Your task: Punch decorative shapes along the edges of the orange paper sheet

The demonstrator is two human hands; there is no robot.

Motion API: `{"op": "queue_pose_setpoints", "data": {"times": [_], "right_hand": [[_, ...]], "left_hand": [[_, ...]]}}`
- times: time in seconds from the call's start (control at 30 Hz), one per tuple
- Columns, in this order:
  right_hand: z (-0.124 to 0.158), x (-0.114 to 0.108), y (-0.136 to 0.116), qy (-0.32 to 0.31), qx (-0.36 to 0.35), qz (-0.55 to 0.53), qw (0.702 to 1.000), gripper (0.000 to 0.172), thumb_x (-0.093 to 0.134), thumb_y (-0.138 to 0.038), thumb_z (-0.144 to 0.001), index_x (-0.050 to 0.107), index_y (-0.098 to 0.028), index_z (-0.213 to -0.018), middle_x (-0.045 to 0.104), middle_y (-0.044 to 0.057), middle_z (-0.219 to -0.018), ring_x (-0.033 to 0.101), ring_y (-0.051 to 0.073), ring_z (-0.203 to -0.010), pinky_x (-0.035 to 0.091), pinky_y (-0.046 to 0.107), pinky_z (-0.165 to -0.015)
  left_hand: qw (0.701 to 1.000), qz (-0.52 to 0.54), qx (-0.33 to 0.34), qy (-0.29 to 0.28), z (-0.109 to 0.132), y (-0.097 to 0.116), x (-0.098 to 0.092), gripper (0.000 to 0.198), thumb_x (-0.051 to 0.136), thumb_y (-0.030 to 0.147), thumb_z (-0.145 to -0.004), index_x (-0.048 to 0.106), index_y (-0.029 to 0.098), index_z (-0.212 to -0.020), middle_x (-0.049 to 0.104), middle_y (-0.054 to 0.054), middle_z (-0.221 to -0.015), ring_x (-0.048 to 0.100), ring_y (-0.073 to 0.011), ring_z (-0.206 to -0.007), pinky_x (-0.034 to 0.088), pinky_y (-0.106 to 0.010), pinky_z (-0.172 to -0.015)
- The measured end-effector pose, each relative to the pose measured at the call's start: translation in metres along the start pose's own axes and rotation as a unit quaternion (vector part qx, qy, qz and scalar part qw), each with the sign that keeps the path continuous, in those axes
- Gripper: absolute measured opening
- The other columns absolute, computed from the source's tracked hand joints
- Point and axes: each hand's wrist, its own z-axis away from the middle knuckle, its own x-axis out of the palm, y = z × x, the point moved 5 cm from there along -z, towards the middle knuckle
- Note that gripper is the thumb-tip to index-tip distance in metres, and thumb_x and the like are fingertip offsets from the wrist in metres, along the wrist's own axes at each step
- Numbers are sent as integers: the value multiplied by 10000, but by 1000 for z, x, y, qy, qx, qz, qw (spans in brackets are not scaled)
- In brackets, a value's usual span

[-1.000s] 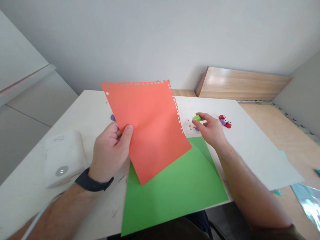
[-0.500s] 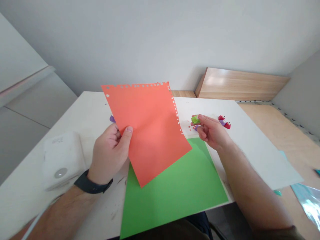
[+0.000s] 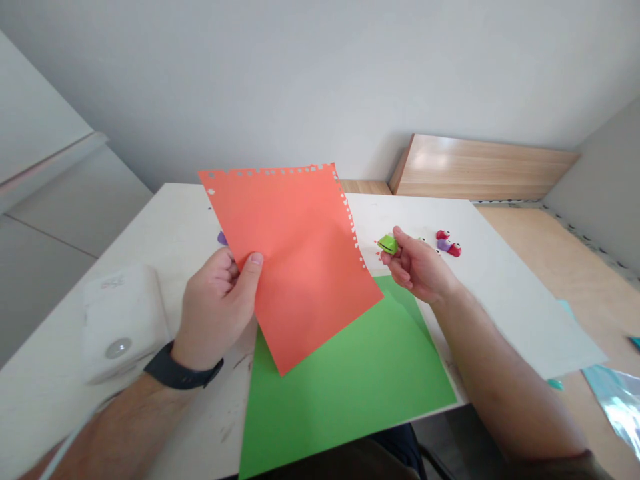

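Small green object (image 3: 387,244) turned since the earlier frame, pinched by right hand (image 3: 417,267); left hand (image 3: 215,307) clamps orange paper sheet (image 3: 300,280), two edges punched, over green sheet (image 3: 350,393).

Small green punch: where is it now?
In the head view, the small green punch is pinched in the right hand, right of the orange sheet and above the green sheet.
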Motion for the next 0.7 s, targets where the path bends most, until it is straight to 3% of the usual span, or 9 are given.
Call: {"op": "queue_pose_setpoints", "data": {"times": [0.17,0.37,0.53,0.63,0.7], "right_hand": [[2,2,-1,17,3,46,999,516,557,-702,-905,607,-196,-823,680,13,-742,317,56,-347,196,243,-323],[5,5,-3,7,-17,46,999,506,582,-689,-906,582,-195,-795,672,9,-715,390,65,-350,194,234,-318],[4,3,-4,10,-48,80,996,464,609,-659,-903,609,-196,-909,673,7,-758,399,63,-377,209,220,-328],[1,-8,-6,92,-105,182,973,470,689,-624,-859,595,-217,-1075,700,9,-842,435,70,-412,273,218,-359],[1,-17,-9,176,-160,285,928,499,727,-585,-837,588,-228,-1155,728,36,-962,499,86,-463,358,234,-409]], "left_hand": [[1000,5,-1,-2,0,3,-1,257,587,451,-970,652,203,-944,735,6,-815,633,-149,-664,414,-250,-573],[1000,0,4,3,0,4,0,240,590,431,-973,644,202,-921,718,12,-777,625,-143,-650,417,-243,-572],[1000,15,-5,-7,0,3,1,269,586,449,-977,670,196,-1005,739,-3,-850,640,-145,-678,426,-243,-584],[1000,10,-6,-2,1,2,0,284,584,458,-978,676,192,-1009,742,-7,-857,631,-145,-676,427,-245,-595],[1000,5,-2,-2,0,1,0,286,582,462,-978,680,196,-1014,733,-4,-840,627,-148,-674,430,-248,-601]]}}
